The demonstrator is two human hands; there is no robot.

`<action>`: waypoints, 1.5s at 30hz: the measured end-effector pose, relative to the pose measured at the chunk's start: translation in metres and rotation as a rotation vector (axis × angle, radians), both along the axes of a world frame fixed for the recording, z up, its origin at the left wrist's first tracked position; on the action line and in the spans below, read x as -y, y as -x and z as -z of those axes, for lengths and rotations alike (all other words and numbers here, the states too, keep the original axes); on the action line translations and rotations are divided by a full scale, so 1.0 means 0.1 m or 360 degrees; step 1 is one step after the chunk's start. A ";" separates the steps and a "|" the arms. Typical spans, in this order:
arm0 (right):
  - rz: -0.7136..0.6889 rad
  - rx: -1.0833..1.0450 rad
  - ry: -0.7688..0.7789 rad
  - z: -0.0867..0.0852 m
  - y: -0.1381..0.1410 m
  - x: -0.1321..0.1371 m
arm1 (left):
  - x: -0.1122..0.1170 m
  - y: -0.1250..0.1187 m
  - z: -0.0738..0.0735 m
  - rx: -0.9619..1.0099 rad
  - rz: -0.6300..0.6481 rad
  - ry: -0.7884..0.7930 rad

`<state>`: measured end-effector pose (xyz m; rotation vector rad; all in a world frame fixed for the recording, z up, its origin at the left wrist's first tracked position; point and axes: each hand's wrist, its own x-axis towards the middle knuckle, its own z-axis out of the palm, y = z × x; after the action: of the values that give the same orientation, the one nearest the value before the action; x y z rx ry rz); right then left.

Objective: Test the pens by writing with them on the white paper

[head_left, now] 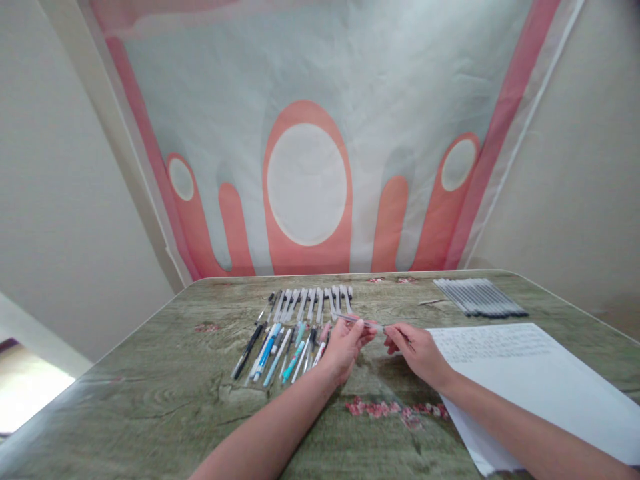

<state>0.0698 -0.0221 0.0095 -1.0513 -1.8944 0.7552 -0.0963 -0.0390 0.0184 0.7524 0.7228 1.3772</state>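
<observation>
Above the table's middle, my left hand (349, 343) holds a slim clear pen (371, 325) between thumb and fingers, its thin end pointing left. Whether this is a whole pen or only a part of one, I cannot make out. My right hand (413, 347) is closed in a pinch at the pen's right end. Just left of my left hand lie loose assorted pens, among them a black pen (247, 352), a blue and white pen (267, 352) and a teal pen (293, 362). Behind them runs a row of pale pen pieces (303, 304) with dark bits.
A white sheet of paper (540, 393) with handwriting lies under my right forearm. At the back right, thin clear sticks with dark ends (480, 298) lie side by side. The wood-patterned table (165, 400) bears printed pink flowers, and a patterned sheet (225, 100) hangs behind it.
</observation>
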 end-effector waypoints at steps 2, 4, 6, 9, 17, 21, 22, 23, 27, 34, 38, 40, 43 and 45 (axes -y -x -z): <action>-0.0004 0.0037 0.0056 0.00 0.00 -0.01 | 0.00 -0.01 0.00 -0.0009 -0.0007 0.0005; -0.0014 0.0062 0.0051 -0.01 0.00 -0.01 | 0.00 -0.01 0.00 -0.0004 -0.0041 0.0006; -0.0018 0.0070 -0.0002 -0.01 0.01 -0.01 | -0.01 0.00 0.00 0.0001 -0.0087 0.0007; 0.0010 0.0070 -0.0073 -0.03 0.02 0.00 | -0.01 0.01 0.01 0.0001 -0.0104 0.0010; -0.0048 0.0178 -0.0130 -0.09 0.02 0.02 | -0.02 0.00 -0.01 -0.0033 -0.0062 0.0024; -0.0111 0.0040 0.0041 -0.08 0.03 0.02 | -0.01 0.00 -0.03 -0.0080 -0.0075 -0.0005; -0.0144 -0.0024 0.0130 -0.07 0.04 0.02 | -0.01 0.00 -0.04 -0.0096 -0.0072 -0.0024; -0.0184 -0.0097 0.0238 -0.06 0.04 0.01 | 0.00 0.00 -0.04 -0.0109 -0.0064 -0.0045; -0.0312 -0.0339 0.0644 -0.03 0.07 -0.02 | -0.01 0.01 -0.04 -0.0127 -0.0043 -0.0092; -0.0155 -0.0290 0.0329 -0.01 0.05 -0.02 | -0.01 0.01 -0.04 -0.0093 -0.0120 -0.0048; -0.0142 -0.0162 0.0210 -0.01 0.03 -0.02 | 0.00 0.01 -0.05 -0.0114 -0.0073 -0.0081; -0.0171 -0.0152 0.0234 0.00 0.04 -0.03 | -0.01 0.00 -0.04 -0.0128 -0.0052 -0.0098; -0.0237 -0.0212 0.0384 0.00 0.05 -0.04 | -0.01 0.00 -0.03 -0.0125 -0.0045 -0.0095; -0.0241 -0.0258 0.0432 0.00 0.05 -0.04 | -0.01 0.01 -0.03 -0.0107 -0.0075 -0.0074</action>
<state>0.0644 -0.0185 0.0097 -0.9820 -1.7794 1.1755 -0.0968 -0.0377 0.0212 0.8262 0.7678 1.4207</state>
